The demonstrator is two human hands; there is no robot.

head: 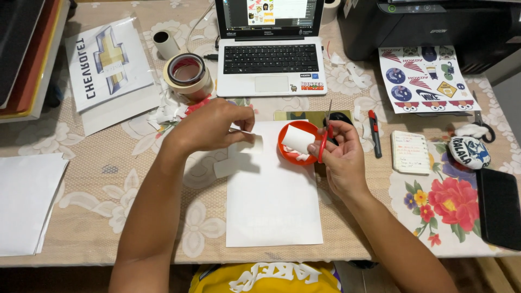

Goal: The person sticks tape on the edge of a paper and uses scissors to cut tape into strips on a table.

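paper sheet [271, 201] matt | scissors [325, 133] metal, red plastic | tablecloth [135, 179] lace

table [108, 179] | floral cloth [450, 201] | white sheet [271, 201] | laptop [270, 59] | printer [429, 27]

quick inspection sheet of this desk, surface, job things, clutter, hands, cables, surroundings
surface: table under a beige floral cloth.
job's things: white sheet lies flat in front of the person; red-handled scissors; small white paper piece; red bowl with paper scraps.
clutter: tape rolls, sticker sheet, notepad, red pen, paper stack, logo print.
grippers: left hand pinches a thin clear or white strip, hard to tell which; right hand holds the scissors and the paper piece.
cables: one cable at the laptop's left side.
surroundings: open laptop, black printer, dark phone.
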